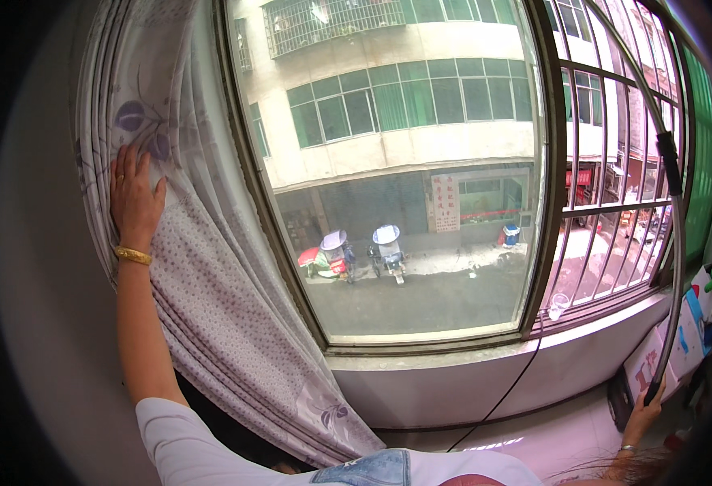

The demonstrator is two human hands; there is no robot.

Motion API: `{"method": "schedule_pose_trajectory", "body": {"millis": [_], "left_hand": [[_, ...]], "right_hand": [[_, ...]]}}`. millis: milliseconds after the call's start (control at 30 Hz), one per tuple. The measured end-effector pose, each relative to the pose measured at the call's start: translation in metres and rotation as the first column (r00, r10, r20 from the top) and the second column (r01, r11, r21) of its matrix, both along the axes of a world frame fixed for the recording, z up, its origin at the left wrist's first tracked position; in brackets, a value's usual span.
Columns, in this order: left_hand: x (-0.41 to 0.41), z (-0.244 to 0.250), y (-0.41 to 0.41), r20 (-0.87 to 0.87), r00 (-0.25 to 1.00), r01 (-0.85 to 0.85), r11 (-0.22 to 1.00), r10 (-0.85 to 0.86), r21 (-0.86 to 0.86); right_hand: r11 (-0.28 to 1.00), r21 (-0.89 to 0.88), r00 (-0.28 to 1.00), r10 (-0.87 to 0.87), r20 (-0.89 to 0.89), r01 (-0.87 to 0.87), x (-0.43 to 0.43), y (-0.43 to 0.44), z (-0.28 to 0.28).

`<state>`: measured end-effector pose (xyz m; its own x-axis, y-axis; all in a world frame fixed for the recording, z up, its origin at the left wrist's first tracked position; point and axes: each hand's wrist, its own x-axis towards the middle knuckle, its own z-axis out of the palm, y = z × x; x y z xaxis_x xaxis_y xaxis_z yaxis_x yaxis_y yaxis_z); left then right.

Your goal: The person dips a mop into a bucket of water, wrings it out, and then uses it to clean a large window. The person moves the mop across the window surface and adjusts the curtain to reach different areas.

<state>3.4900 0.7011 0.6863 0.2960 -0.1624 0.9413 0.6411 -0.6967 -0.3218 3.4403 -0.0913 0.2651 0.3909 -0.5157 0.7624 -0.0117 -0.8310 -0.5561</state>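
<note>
My left hand (136, 197), with a ring and a gold bangle at the wrist, lies against a pale patterned curtain (222, 316) gathered at the left of the window. Its fingers are extended just below the curtain's purple leaf print. At the lower right, my right hand (647, 407) is closed around the dark lower end of a long metal pole (677, 261). The pole rises past the barred window opening, has a black sleeve partway up, and leaves the picture at the top. What its upper end touches is out of view.
A glass pane in a dark metal frame (550, 182) faces a street. Window bars (602, 206) and a clear plastic cup (558, 306) on the sill (429, 359) are to its right. A black cable (501, 398) hangs to the floor. Boxes (644, 367) and assorted items stand at right.
</note>
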Motion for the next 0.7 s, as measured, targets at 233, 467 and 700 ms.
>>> {"method": "schedule_pose_trajectory", "body": {"millis": [233, 467, 700], "left_hand": [[0.000, -0.002, -0.008, -0.007, 1.000, 0.014, 1.000, -0.014, 0.015], [-0.001, 0.002, -0.010, -0.018, 0.999, 0.049, 0.999, -0.049, 0.014], [0.000, 0.001, -0.015, -0.014, 0.994, 0.106, 0.994, -0.106, 0.003]], "right_hand": [[0.997, -0.079, 1.000, -0.017, -0.020, 0.015, 0.018, 0.007, -0.015], [0.621, 0.497, 0.772, 0.609, 0.181, -0.606, 0.023, 0.105, 0.073], [0.830, 0.352, 0.890, 0.456, 0.023, -0.434, 0.021, 0.135, 0.099]]}}
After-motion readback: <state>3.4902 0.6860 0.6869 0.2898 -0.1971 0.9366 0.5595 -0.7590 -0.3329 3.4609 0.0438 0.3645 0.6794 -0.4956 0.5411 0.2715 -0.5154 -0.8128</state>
